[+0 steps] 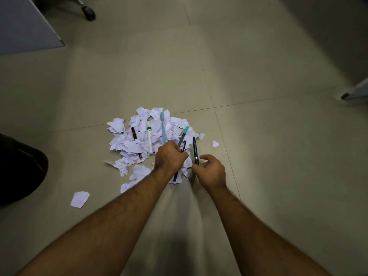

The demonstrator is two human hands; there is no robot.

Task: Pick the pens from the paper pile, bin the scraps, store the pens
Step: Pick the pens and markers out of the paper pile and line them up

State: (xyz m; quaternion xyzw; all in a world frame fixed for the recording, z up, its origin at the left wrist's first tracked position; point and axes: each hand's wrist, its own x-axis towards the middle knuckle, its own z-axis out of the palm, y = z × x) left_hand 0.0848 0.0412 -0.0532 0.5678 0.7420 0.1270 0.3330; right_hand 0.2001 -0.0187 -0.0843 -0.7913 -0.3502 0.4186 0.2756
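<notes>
A pile of torn white paper scraps [139,136] lies on the tiled floor. On it rest a white marker with a green band [149,139], a light blue pen [162,127] and a black pen [133,133]; another dark pen [140,155] pokes out lower down. My left hand [170,157] grips two pens, a teal-capped one [183,134] and a dark one [183,146], over the pile's right side. My right hand [211,170] pinches the lower end of a black pen [195,150] that points away from me.
Loose scraps lie apart from the pile at the near left [80,199] and at the right [215,144]. A grey cabinet [25,26] and a chair castor [88,13] stand at the far left. A dark shape [20,166] sits at the left edge.
</notes>
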